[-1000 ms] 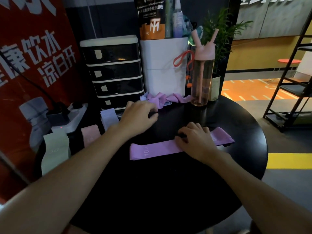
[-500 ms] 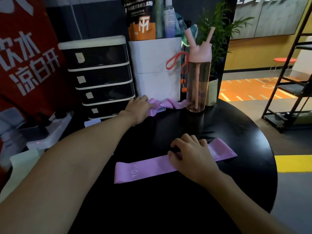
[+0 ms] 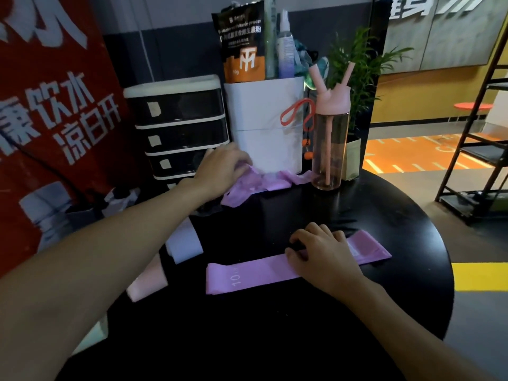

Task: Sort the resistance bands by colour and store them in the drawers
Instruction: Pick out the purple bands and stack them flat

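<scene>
Resistance bands lie spread over the black table (image 3: 357, 204), all of them forward or right of the drawer unit (image 3: 178, 127), which stands at the back; its visible drawers are pushed in. Just right of the drawer unit is a white bin (image 3: 264, 127). The flat purple band (image 3: 247, 276) lies well forward and right of the drawer unit, its long axis running across the table, and the right grip (image 3: 321, 259) rests on top with arched fingers pressing it down, clamped on nothing. A crumpled purple heap (image 3: 272, 182) trails rightward from the drawer unit's lower drawers along the foot of the bin. The left grip (image 3: 220, 169) is on the heap's end nearest the drawer unit, fingers curled into the fabric and apparently clamped on it. A pale lavender band (image 3: 184, 243) and a pink band (image 3: 147, 284) lie directly forward of the drawer unit, partly under the left forearm. The left grip is far nearer the drawers, so drawing the heap out lengthwise looks like its job.
</scene>
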`<state>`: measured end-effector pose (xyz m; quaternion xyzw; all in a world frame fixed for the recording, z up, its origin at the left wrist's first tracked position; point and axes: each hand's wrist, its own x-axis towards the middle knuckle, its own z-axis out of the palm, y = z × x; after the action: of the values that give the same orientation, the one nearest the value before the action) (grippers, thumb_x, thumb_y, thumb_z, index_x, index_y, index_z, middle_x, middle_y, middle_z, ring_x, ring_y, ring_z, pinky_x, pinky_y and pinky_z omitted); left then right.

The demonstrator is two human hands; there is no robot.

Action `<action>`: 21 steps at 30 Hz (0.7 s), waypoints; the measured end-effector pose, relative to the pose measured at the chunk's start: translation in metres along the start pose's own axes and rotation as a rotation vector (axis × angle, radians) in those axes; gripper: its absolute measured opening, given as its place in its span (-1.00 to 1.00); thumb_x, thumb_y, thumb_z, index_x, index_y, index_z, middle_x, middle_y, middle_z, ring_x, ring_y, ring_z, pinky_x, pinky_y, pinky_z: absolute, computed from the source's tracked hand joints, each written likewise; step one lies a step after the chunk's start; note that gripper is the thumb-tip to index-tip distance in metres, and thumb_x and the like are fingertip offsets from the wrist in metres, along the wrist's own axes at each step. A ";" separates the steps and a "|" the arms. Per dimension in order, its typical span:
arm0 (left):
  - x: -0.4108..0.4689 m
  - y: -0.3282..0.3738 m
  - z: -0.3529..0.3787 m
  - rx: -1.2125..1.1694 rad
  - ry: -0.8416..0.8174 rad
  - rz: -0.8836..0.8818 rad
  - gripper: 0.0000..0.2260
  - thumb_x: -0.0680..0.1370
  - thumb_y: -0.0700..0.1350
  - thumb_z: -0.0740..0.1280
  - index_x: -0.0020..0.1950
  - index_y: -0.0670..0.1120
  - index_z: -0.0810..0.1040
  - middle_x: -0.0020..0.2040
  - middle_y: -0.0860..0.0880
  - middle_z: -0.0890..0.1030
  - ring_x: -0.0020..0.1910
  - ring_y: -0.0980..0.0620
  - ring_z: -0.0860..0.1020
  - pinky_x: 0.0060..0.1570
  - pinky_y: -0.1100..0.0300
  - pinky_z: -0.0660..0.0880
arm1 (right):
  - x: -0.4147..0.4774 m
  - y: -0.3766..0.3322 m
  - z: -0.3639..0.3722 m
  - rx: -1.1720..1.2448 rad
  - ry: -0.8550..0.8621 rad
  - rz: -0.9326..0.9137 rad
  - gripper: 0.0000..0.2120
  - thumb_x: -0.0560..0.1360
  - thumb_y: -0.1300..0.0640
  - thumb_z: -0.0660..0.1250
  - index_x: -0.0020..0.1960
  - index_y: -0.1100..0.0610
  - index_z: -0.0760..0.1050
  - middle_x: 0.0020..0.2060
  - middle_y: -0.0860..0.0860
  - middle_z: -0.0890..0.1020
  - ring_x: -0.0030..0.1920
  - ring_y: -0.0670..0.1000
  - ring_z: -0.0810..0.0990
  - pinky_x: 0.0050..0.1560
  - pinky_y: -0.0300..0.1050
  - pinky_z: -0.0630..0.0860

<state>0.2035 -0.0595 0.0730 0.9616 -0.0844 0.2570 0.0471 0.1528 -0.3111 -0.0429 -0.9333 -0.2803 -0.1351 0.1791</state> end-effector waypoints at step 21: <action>-0.052 0.065 -0.152 -0.536 0.170 -0.059 -0.89 0.54 -0.13 0.46 0.01 -0.14 0.70 -0.10 -0.04 0.69 -0.15 0.16 0.60 -0.09 0.29 0.54 | 0.027 -0.076 -0.118 0.798 0.172 -0.020 -0.60 0.52 0.00 0.40 0.28 0.12 0.46 0.06 -0.04 0.58 0.06 -0.09 0.55 0.00 -0.34 0.47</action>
<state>0.0732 -0.0963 0.1813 0.8918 -0.1173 0.3038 0.3140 0.1127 -0.2878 0.0927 -0.7731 -0.3041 -0.0949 0.5485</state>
